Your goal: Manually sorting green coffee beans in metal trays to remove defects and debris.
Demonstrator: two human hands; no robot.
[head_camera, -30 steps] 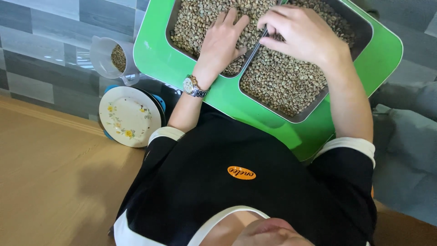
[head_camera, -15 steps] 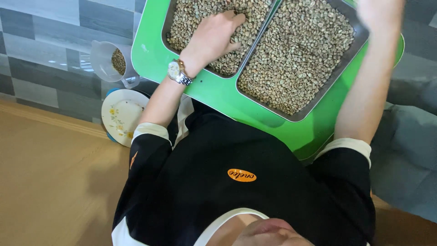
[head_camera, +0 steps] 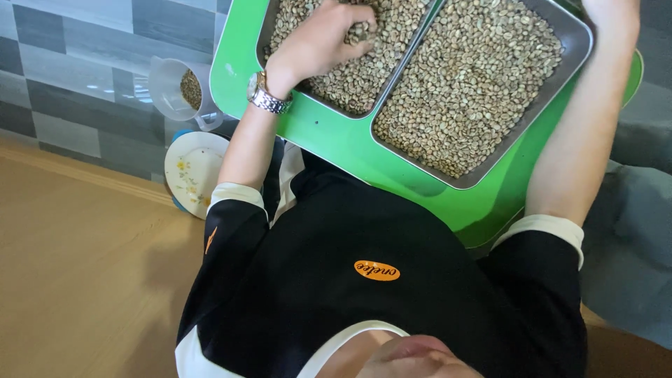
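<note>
Your left hand lies in the left pan, its fingers curled down into the beans and pinched around a few of them. The wrist carries a metal watch, which sits just over the pan's near rim.

Your right hand is at the top edge of the view, above the far corner of the right pan. Only the wrist and the heel of the hand show, so you cannot tell whether it is open or closed, or whether it holds anything. Your right forearm runs down along the outer side of that pan.

The two steel pans stand side by side, their long sides touching, on a green tray that rests on your lap. Both are filled with pale green-grey beans; the right pan's layer looks level and covers its floor.

To your left, on the grey tiled floor, a clear jug stands beside the tray with a small amount of beans at its bottom. Just below the jug lies a white plate with a flower print, partly hidden by your left arm. The floor nearer to you is tan.
</note>
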